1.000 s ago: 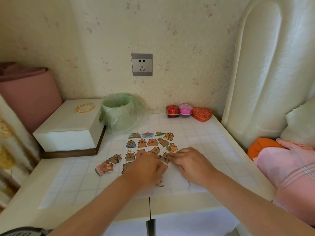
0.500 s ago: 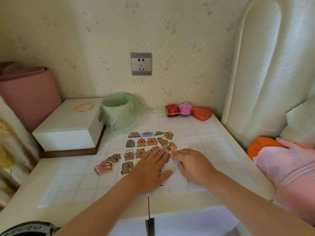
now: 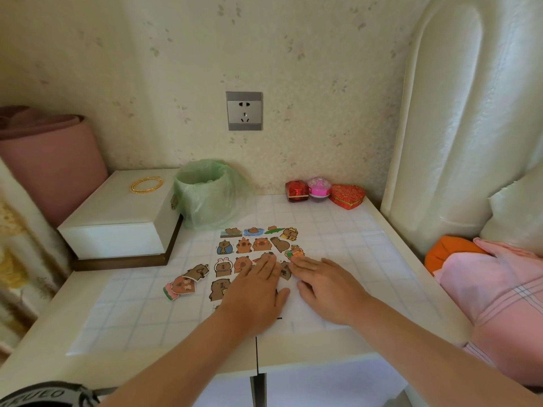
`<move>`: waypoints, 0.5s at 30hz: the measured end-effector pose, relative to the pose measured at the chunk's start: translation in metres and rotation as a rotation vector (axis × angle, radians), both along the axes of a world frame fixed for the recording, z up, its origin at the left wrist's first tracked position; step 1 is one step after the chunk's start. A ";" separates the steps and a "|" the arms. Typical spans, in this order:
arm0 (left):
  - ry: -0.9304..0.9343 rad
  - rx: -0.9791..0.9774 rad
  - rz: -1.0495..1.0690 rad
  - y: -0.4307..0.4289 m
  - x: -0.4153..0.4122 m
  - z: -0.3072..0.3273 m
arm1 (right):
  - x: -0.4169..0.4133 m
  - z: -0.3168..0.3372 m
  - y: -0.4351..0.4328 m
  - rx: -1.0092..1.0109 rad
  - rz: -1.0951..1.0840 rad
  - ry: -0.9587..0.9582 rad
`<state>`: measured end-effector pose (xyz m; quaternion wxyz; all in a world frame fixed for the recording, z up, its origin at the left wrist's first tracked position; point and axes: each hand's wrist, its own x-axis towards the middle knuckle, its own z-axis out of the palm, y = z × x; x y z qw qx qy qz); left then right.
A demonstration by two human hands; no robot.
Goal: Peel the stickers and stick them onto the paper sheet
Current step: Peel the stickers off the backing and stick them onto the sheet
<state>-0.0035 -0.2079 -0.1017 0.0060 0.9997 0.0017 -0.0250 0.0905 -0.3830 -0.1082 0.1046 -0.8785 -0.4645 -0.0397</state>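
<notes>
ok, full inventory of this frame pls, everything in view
paper sheet: 1, white, centre of mat, under both hands
stickers on sheet: about 14 visible, mostly brown capybaras, in rows; some hidden by hands
loose stickers: about 3, brown, overlapping on mat left of sheet
grid mat: 1, white with blue lines, on table
table: 1, white
box: 1, white on dark base, rear left
bangles: gold, count unclear, on box lid
bin: 1, green bag liner, behind sheet
small boxes: 3, red, pink, red heart, rear right by wall
socket: 1, grey, wall
headboard: 1, cream, right
left hand: flat on sheet
right hand: flat on sheet
</notes>
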 end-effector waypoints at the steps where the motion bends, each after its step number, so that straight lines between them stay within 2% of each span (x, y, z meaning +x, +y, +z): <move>1: 0.002 -0.010 0.004 0.000 0.000 -0.001 | 0.000 0.000 -0.001 0.006 0.002 -0.005; 10: -0.022 -0.042 -0.023 0.007 -0.004 0.001 | -0.006 0.011 0.008 -0.115 0.039 0.003; 15: -0.012 -0.077 -0.024 0.009 -0.007 -0.004 | -0.007 0.010 0.000 -0.176 0.078 0.068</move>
